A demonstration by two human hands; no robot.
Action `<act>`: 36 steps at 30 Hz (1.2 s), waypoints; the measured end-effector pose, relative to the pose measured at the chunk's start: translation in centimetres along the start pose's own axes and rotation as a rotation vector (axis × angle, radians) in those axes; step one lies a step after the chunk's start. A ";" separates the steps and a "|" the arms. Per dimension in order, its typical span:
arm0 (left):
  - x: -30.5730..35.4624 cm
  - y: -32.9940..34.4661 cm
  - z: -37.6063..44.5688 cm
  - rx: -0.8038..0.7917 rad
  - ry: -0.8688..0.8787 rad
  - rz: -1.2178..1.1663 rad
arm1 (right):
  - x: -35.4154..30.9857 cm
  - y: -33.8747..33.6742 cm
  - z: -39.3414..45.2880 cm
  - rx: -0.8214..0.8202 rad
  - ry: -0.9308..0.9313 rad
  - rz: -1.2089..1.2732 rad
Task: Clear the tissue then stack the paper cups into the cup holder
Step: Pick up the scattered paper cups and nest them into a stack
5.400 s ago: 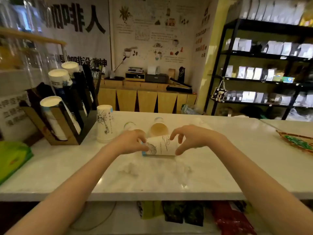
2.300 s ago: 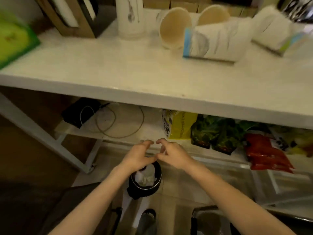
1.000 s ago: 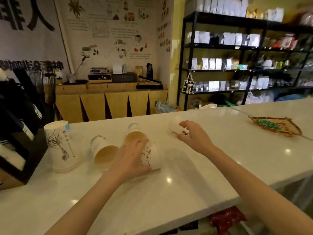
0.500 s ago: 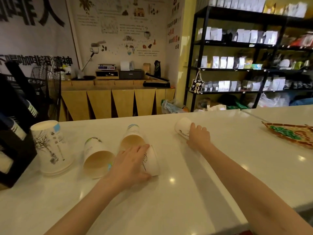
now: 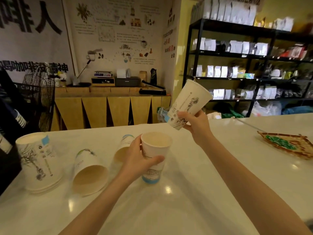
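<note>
My left hand point(image 5: 137, 159) grips an upright white paper cup point(image 5: 155, 156) whose base rests on the white counter point(image 5: 194, 192), mouth up. My right hand point(image 5: 194, 123) holds a second paper cup point(image 5: 188, 102) in the air, tilted, its base toward the upright cup. Two more cups lie on their sides: one point(image 5: 89, 170) with its mouth toward me, another point(image 5: 122, 148) partly behind my left hand. An upside-down stack of cups point(image 5: 38, 160) stands at the left. The dark cup holder point(image 5: 8, 150) shows only at the left edge. No tissue is in sight.
A woven tray with something green point(image 5: 288, 145) lies on the counter at the right. A black wire fan point(image 5: 42, 92) stands behind the cup holder. Black shelving with bags point(image 5: 237, 65) and a wooden back counter point(image 5: 110, 106) fill the background.
Both hands were pressing on cups lying on the counter. Now the left has stood its cup upright and the right has lifted its cup into the air.
</note>
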State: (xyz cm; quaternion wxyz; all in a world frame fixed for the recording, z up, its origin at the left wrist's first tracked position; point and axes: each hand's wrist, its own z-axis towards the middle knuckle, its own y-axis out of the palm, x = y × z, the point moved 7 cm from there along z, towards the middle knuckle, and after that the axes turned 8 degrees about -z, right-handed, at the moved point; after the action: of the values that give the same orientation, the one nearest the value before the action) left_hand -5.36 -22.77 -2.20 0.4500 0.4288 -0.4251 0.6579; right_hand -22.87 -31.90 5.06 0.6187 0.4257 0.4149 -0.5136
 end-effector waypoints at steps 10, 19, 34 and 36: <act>-1.2 1.4 1.2 0.036 0.019 -0.081 | 1.4 3.4 -3.2 -0.343 -0.059 -0.427; -0.9 1.2 1.2 0.046 0.021 -0.043 | 4.2 3.8 -3.4 -0.498 0.032 -0.564; 0.4 -1.2 -0.3 0.019 0.006 0.187 | -2.0 5.8 -4.6 -0.379 -0.207 -0.720; 1.5 -3.3 -0.9 0.029 0.067 0.281 | -3.9 7.8 -5.4 -0.371 -0.330 -0.742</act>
State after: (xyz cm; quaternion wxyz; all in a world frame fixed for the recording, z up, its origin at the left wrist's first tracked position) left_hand -2.73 -20.79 -0.45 0.3611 0.3494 -0.4560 0.7346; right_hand -16.06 -24.78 7.95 0.5162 0.0420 0.5203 -0.6790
